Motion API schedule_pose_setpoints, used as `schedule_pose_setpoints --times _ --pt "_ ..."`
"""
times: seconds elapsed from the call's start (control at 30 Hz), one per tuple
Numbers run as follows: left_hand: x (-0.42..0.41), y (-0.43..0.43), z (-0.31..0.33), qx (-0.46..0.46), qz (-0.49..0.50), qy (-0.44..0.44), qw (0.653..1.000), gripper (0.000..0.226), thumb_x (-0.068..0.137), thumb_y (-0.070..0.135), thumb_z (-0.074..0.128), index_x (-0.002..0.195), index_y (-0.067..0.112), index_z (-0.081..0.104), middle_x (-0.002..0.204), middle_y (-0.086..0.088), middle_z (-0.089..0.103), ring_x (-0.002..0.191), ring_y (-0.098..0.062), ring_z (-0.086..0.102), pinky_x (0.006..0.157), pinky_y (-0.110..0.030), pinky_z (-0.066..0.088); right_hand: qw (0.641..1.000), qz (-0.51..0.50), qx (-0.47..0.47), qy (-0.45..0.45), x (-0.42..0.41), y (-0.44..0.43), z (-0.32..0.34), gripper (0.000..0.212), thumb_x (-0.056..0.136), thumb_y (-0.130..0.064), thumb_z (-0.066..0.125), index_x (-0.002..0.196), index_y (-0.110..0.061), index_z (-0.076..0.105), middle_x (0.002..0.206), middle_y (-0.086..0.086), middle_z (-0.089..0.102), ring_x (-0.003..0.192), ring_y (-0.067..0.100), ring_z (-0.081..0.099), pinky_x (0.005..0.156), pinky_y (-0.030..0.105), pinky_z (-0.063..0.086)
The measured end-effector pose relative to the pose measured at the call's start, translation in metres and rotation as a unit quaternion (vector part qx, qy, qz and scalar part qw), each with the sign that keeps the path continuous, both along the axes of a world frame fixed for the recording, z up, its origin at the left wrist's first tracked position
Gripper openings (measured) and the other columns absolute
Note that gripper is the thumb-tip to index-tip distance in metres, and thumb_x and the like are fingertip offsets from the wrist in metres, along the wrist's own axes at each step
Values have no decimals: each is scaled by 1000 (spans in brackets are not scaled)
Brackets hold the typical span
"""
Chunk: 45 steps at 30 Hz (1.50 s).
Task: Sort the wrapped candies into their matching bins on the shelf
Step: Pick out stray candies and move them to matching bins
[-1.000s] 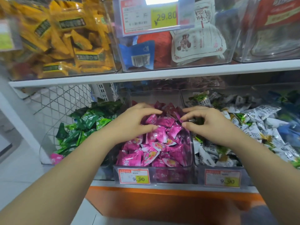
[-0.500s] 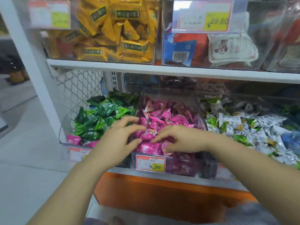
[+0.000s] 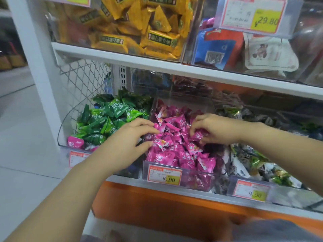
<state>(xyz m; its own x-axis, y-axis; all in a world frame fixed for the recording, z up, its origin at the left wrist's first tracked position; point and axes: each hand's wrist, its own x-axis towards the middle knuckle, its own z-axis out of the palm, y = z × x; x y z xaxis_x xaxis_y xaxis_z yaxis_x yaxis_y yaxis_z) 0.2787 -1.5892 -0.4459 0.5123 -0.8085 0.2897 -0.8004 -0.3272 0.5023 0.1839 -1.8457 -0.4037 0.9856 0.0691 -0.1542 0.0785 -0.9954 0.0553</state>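
Both hands are in the clear plastic middle bin [image 3: 185, 102] on the bottom shelf [image 3: 218, 198], which is heaped with pink wrapped candies [image 3: 176, 154].

The left hand [image 3: 129, 142] comes in from the near left. Its fingers [image 3: 153, 130] are loosely spread and fairly straight, with the tips resting on the pink heap and the thumb held apart below them. I can't see it actually holding anything.

The right hand [image 3: 218, 130] is over the far right part of the same bin. Its fingers are curled and pinching one pink candy [image 3: 198, 136] just above the heap.

Just to the left is a rounded clear bin [image 3: 66, 130] full of green wrapped candies [image 3: 108, 119]. One stray pink-wrapped candy [image 3: 75, 142] sits at its near left corner, up against the wall. To the right is another clear bin [image 3: 279, 194] with white-and-green wrapped candies [image 3: 251, 165].

The orange-and-yellow price tag [image 3: 164, 175] on the front of the middle bin reads 9.90.

On the white upper shelf [image 3: 122, 55] there's a clear box of yellow wrapped snacks [image 3: 139, 32]. Right of that are a blue packet [image 3: 215, 49] and a white pouch [image 3: 269, 53] behind a 29.80 price tag [image 3: 251, 14].
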Motion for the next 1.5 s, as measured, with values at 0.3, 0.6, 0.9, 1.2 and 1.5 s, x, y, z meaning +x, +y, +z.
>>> schedule_pose_setpoints --times 0.3,0.6,0.9,1.2,1.5 --pt "1 -3 4 -26 6 17 999 31 91 19 59 119 33 61 115 26 46 104 8 46 81 8 27 983 64 171 34 14 64 4 42 84 -31 69 125 -27 59 126 -9 57 113 4 50 97 13 36" --pt "1 -4 4 -31 10 9 999 29 91 18 60 116 33 63 109 32 44 102 5 51 86 0 33 979 99 125 127 37 81 -21 44 82 -26 70 124 -28 58 118 8 50 107 22 46 95 37 40" --pt "0 -2 6 -9 9 28 1000 29 93 24 57 117 39 59 113 36 40 93 1 56 84 -6 38 989 58 62 124 42 52 -7 29 71 -22 76 92 -35 60 96 16 62 84 28 58 74 38 50" --pt "2 -1 5 -26 8 34 999 29 92 19 58 117 33 62 118 25 49 105 2 52 85 4 30 999 5 0 53 25 16 7 29 73 -23 74 97 -33 62 106 -2 51 99 17 51 91 35 44" --pt "3 -3 5 -27 4 27 999 30 93 19 57 118 35 60 116 26 47 107 12 44 81 6 28 998 -20 -29 44 7 21 19 55 81 -43 68 132 -40 48 150 -1 29 136 19 30 111 35 30"
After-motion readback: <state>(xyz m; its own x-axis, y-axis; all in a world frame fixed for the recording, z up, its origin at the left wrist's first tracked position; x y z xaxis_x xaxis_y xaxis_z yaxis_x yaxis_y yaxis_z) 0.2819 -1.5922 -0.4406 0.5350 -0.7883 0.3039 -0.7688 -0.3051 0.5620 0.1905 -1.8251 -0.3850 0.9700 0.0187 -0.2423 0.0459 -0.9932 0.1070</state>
